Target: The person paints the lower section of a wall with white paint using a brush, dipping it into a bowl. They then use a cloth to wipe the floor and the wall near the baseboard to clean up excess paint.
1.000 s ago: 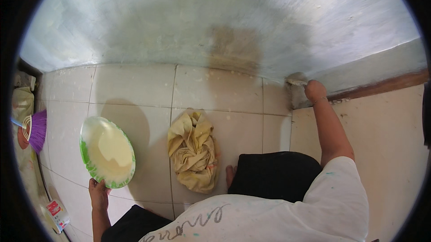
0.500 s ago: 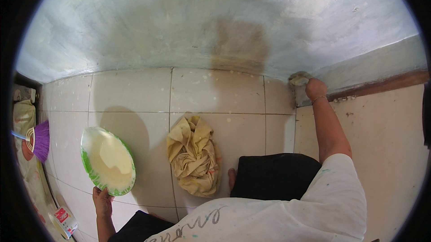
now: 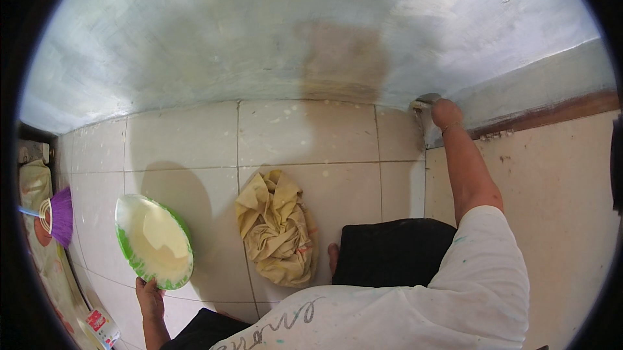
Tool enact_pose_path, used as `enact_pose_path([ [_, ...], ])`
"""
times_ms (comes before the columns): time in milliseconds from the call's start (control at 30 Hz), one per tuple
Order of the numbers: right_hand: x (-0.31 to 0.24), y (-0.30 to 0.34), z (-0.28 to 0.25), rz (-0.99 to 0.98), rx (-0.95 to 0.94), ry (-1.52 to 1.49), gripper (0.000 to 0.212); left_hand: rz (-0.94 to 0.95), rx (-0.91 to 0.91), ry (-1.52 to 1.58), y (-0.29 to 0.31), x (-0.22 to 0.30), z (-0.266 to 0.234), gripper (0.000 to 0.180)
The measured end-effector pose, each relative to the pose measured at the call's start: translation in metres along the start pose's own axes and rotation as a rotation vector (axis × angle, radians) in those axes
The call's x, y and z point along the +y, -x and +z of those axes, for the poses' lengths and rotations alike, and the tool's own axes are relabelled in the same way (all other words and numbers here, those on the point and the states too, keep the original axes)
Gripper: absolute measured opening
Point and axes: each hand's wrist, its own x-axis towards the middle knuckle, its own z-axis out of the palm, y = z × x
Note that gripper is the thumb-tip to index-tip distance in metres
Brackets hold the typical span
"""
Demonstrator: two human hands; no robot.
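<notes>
My left hand (image 3: pixel 150 297) grips the near rim of a green bowl (image 3: pixel 185 239), its fingers wrapped over the edge. Cream-coloured, paint-like liquid (image 3: pixel 159 236) lies in the bowl, which tilts so its inside shows. At the far right, my right hand (image 3: pixel 446 113) is closed around a small flat tool (image 3: pixel 426 100) with a grey and cream head. The tool is low in the corner, against the foot of the streaky grey-green wall (image 3: pixel 259 38); its handle is hidden in my fist, and its exact kind is unclear.
A crumpled yellowish cloth (image 3: pixel 276 230) lies on the tiled floor between my hands. To the left are a purple broom (image 3: pixel 60 217) and a white and red container (image 3: pixel 102 327). Brown trim (image 3: pixel 551 114) edges the right wall. Pale drips spot the tiles.
My right hand and the tool have shifted slightly left and up in the corner. The bowl in my left hand sits a little lower in view, as the view itself has shifted slightly.
</notes>
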Motion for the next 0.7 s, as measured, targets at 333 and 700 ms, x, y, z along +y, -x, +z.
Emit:
enact_pose_path([
  [333,0.005,0.026,0.012,0.045,-0.079,-0.069,0.026,-0.017,-0.055,-0.019,-0.002,0.003,-0.007,0.031],
  [700,0.016,0.016,0.032,0.094,-0.065,-0.103,0.027,0.014,-0.022,0.050,-0.004,-0.001,0.002,0.034],
])
